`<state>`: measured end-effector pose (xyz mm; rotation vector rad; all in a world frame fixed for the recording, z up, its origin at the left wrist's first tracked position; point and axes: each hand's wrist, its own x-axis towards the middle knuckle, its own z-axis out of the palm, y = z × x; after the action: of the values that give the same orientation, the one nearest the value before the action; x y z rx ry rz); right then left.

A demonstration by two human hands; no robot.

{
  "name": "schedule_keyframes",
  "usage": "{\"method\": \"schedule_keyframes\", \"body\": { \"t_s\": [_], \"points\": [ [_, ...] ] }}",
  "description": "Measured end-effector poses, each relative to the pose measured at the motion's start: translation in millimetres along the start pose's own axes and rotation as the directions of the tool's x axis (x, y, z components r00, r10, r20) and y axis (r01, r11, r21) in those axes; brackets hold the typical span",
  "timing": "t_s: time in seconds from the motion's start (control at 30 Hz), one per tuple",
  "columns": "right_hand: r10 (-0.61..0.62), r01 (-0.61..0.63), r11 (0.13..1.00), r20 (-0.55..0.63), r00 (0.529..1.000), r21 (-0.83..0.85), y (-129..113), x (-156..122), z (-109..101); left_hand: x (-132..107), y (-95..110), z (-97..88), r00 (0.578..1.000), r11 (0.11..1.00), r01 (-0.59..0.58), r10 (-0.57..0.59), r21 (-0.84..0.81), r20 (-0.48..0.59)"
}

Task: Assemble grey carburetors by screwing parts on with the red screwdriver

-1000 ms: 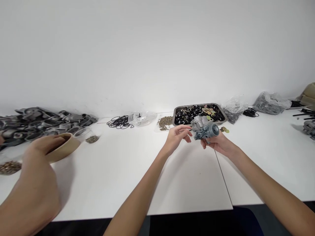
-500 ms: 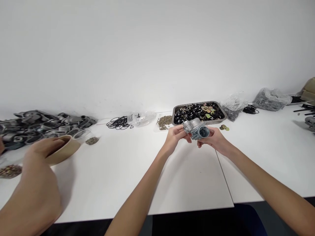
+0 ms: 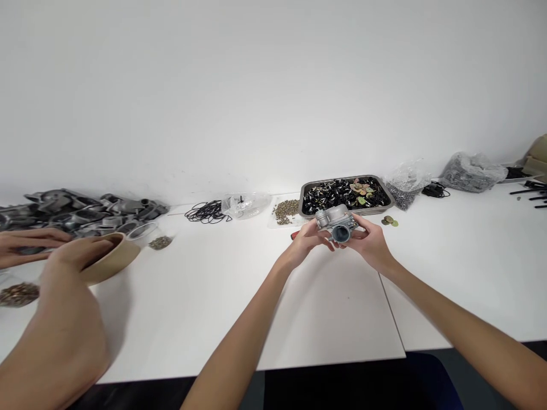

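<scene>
I hold a small grey metal carburetor (image 3: 336, 224) between both hands, above the white table (image 3: 213, 296), its round bore facing me. My left hand (image 3: 308, 242) pinches its left side with fingers closed. My right hand (image 3: 368, 240) cups it from the right and beneath. Just behind them lies a metal tray (image 3: 387, 195) filled with black small parts and a few coloured discs. A red object (image 3: 294, 234) shows on the table beside my left hand.
A co-worker's arm (image 3: 60, 336) reaches from the lower left to a tan bowl (image 3: 111, 261), with another hand (image 3: 25, 245) near a pile of grey castings (image 3: 85, 208). Black rings (image 3: 207, 212), brass bits (image 3: 286, 211) and plastic bags (image 3: 470, 169) line the back.
I turned the carburetor so its bore faces me and drew it slightly left and closer to the tray. A co-worker's second hand came in at the far left.
</scene>
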<state>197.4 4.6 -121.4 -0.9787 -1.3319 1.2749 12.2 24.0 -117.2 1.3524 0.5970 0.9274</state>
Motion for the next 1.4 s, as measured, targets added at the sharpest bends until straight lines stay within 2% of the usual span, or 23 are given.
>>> {"method": "schedule_keyframes", "body": {
  "t_s": [0.07,0.13,0.27,0.47,0.6,0.77,0.93,1.03,1.13,1.3,1.4],
  "points": [
    [0.017,-0.017,1.0,-0.019,1.0,0.004,0,1,-1,-1,-1,0.0,0.999,1.0,0.008,-0.008,0.011,0.049],
    [0.026,-0.026,1.0,-0.034,0.999,0.005,0,2,-1,0,-3,1.1,0.999,1.0,0.009,-0.01,0.016,0.05],
    [0.033,-0.034,0.999,-0.05,0.998,-0.017,-1,2,-1,2,-5,6.1,1.0,1.0,0.008,-0.008,0.021,-0.007],
    [0.018,-0.032,0.985,-0.079,0.997,-0.172,4,0,0,2,-9,12.8,0.99,0.996,0.056,-0.046,0.075,-0.133],
    [-0.023,0.002,0.974,-0.092,0.996,-0.226,10,0,1,3,-13,17.9,0.976,0.997,0.043,-0.03,0.058,-0.214],
    [-0.128,0.085,0.927,-0.094,0.987,-0.366,11,-1,3,8,-18,27.4,0.931,0.999,0.034,-0.017,0.041,-0.366],
    [-0.278,0.205,0.827,-0.065,0.958,-0.523,19,-1,5,10,-18,33.4,0.879,0.998,0.049,-0.032,0.025,-0.475],
    [-0.329,0.252,0.798,-0.046,0.943,-0.547,23,-1,5,10,-17,35.6,0.846,0.999,0.033,-0.022,0.011,-0.533],
    [-0.306,0.244,0.802,-0.025,0.952,-0.545,24,-1,4,10,-16,36.1,0.838,1.0,0.02,-0.008,0.017,-0.546],
    [-0.261,0.199,0.803,-0.032,0.965,-0.561,23,-1,3,11,-19,33.6,0.864,0.999,0.05,-0.04,0.006,-0.503],
    [-0.189,0.142,0.855,-0.045,0.981,-0.499,18,-1,3,10,-19,32.0,0.88,0.998,0.057,-0.046,0.01,-0.473]
  ]
}}
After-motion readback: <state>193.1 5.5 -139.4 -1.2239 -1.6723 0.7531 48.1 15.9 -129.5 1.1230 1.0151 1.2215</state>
